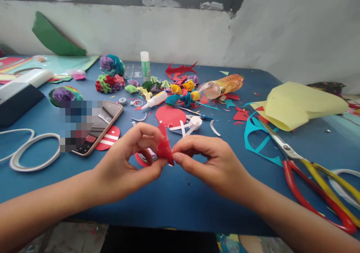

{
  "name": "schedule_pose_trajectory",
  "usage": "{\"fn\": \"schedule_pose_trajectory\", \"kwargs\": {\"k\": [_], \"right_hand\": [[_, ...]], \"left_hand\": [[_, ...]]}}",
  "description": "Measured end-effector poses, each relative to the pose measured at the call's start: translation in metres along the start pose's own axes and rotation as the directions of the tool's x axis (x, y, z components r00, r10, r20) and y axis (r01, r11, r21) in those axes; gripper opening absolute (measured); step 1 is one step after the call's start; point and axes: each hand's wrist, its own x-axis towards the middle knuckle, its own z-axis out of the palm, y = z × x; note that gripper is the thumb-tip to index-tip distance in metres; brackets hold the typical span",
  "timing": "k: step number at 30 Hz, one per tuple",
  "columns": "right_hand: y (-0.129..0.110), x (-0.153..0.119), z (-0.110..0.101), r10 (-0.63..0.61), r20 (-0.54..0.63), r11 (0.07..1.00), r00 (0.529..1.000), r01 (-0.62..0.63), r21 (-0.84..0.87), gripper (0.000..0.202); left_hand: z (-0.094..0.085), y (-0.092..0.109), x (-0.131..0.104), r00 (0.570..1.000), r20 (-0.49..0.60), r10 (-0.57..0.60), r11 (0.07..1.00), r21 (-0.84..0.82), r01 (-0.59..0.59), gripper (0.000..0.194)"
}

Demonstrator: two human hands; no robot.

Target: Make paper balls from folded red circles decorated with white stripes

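Between my two hands is a folded piece of red paper (164, 148), raised a little over the blue table. My left hand (132, 153) pinches it between thumb and fingers. At its lower right edge, the thumb and forefinger of my right hand (206, 161) close on a corner. Partly hidden behind my left fingers lies a red disc (140, 160) with something pale on it. Just beyond my hands are a red paper circle (171, 116) and a roll of white tape (195, 123) with loose strips. A red disc with white strips (108, 138) lies beside the phone (98, 127).
Large scissors (291, 151) with red and yellow handles lie open at the right, near cyan paper scraps (260, 142) and yellow paper (303, 104). Farther back are a glue bottle (154, 100), a glue stick (145, 66), a plastic bottle (222, 87) and ruffled paper balls (110, 83).
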Motion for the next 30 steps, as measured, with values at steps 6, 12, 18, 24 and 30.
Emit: {"fn": "schedule_pose_trajectory", "kwargs": {"k": [6,12,18,24,30], "right_hand": [[0.0044,-0.0046,0.0011,-0.186,0.007,0.97,0.982,0.185,-0.155,0.007],[0.0066,-0.006,0.0012,-0.306,0.04,0.896,0.951,0.302,-0.325,0.009],[0.0051,-0.0056,0.0009,-0.265,0.062,0.907,0.962,0.27,-0.322,0.01],[0.0047,-0.0059,0.0001,-0.255,0.053,0.931,0.966,0.259,-0.258,0.009],[0.0049,-0.0058,0.0016,-0.228,0.055,0.952,0.972,0.234,-0.198,0.008]], "left_hand": [[0.0003,-0.0005,0.0004,0.999,0.029,0.018,1.0,0.02,-0.019,0.033],[0.0002,0.0015,0.0009,0.998,0.057,0.001,0.998,0.056,-0.004,0.03],[-0.0012,0.003,-0.0004,0.997,0.067,-0.026,0.998,0.063,0.021,0.028],[-0.0016,0.0017,-0.0012,0.997,0.058,-0.047,0.998,0.05,0.044,0.028],[-0.0017,0.0029,-0.0018,0.997,0.067,-0.039,0.999,0.013,0.038,0.029]]}}
